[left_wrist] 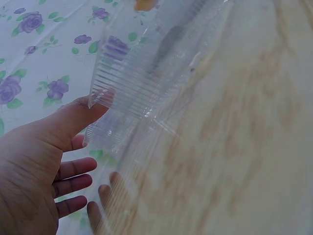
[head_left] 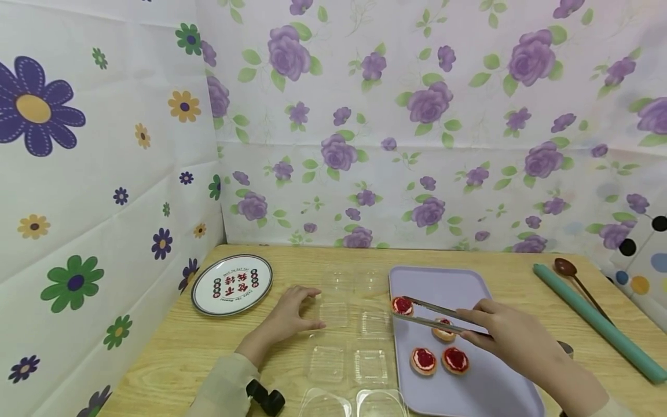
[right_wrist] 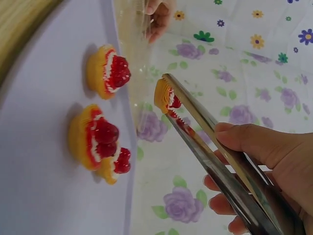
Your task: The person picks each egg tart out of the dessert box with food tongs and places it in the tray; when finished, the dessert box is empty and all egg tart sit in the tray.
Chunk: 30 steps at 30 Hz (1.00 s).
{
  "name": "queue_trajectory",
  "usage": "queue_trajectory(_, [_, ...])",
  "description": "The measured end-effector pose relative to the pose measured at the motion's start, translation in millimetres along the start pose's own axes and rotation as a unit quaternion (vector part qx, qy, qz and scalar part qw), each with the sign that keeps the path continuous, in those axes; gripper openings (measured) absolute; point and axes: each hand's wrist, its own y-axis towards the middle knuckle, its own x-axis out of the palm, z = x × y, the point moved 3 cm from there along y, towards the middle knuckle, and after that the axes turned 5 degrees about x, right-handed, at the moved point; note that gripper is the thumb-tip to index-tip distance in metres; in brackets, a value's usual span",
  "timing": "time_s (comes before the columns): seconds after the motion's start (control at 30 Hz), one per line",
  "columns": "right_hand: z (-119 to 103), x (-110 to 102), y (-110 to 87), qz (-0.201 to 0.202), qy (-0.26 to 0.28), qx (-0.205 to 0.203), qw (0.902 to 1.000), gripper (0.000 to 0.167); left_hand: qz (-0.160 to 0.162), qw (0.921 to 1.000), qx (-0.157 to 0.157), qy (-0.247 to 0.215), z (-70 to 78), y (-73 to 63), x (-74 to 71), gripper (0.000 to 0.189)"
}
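Observation:
My right hand [head_left: 513,336] grips metal tongs [head_left: 432,307], thumb on one arm and fingers on the other. Between the tong tips is a small tart [head_left: 402,305] with red fruit and white cream, over the left edge of the lilac tray [head_left: 438,281]. Three similar tarts sit on the tray, one of them [head_left: 423,361] toward the front. My left hand [head_left: 286,315] is beside a clear plastic container [head_left: 333,314], fingers and thumb spread apart. In the left wrist view, the thumb overlaps a ribbed container's corner [left_wrist: 122,88].
Several clear containers stand in two columns left of the tray, including one near the front [head_left: 371,366]. A white plate [head_left: 231,285] with red lettering lies at the back left. To the right are a green roll [head_left: 594,318] and a brown spoon [head_left: 565,267].

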Motion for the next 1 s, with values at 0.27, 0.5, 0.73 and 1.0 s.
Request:
queue_trajectory(0.27, [6,13,-12.3,-0.023,-0.006,0.013,0.9996,0.033,-0.006,1.0000,-0.003,-0.001,-0.2,-0.6,-1.0,0.072])
queue_trajectory(0.5, [9,22,-19.4,-0.057,-0.013,0.032,0.9978,0.033,-0.012,0.9999,-0.004,0.001,0.9,-1.9,-1.8,0.072])
queue_trajectory(0.73, [11,27,-22.2,-0.077,-0.012,0.043,0.9961,0.035,-0.008,0.9999,0.003,0.008,-0.8,-0.1,-0.7,0.072])
queue_trajectory(1.0, [13,32,-23.5,-0.088,-0.019,0.053,0.9945,0.036,-0.010,0.9999,-0.003,0.007,0.1,-0.4,-1.0,0.073])
